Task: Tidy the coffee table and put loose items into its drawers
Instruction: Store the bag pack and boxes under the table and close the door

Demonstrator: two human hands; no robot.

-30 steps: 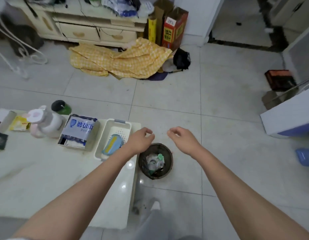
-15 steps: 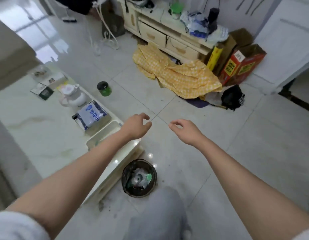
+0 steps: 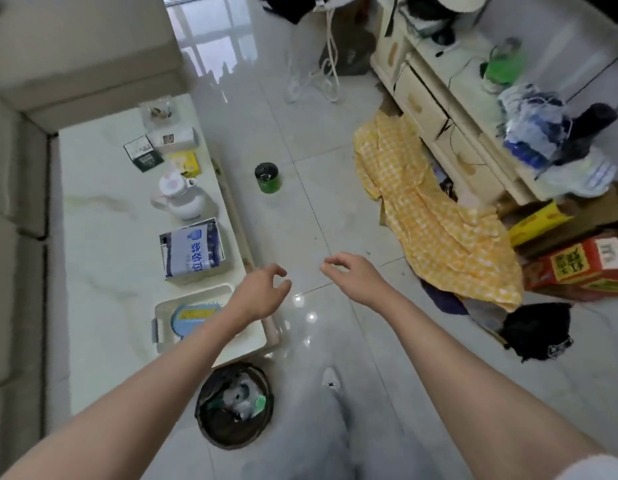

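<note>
The white marble coffee table (image 3: 103, 237) runs along the left. On it lie a white tray (image 3: 252, 336) with a blue item inside, a blue-and-white bag pack in a box (image 3: 193, 251), a white pump bottle (image 3: 183, 199), a yellow packet (image 3: 188, 161) and small dark and white boxes (image 3: 144, 155). My left hand (image 3: 262, 292) hovers over the table's right edge above the tray, fingers curled apart, holding nothing. My right hand (image 3: 349, 275) hangs over the floor beside it, also empty.
A round bin (image 3: 234, 403) with rubbish stands on the floor by the table's near corner. A green jar (image 3: 267, 178) sits on the tiles. A yellow checked cloth (image 3: 435, 220), cardboard boxes (image 3: 574, 265) and a cream cabinet (image 3: 449, 109) fill the right. A sofa (image 3: 20, 202) borders the table's left.
The view has swung left and up the table, showing its whole length. Both hands have stayed empty and moved away from above the bin toward the table's edge.
</note>
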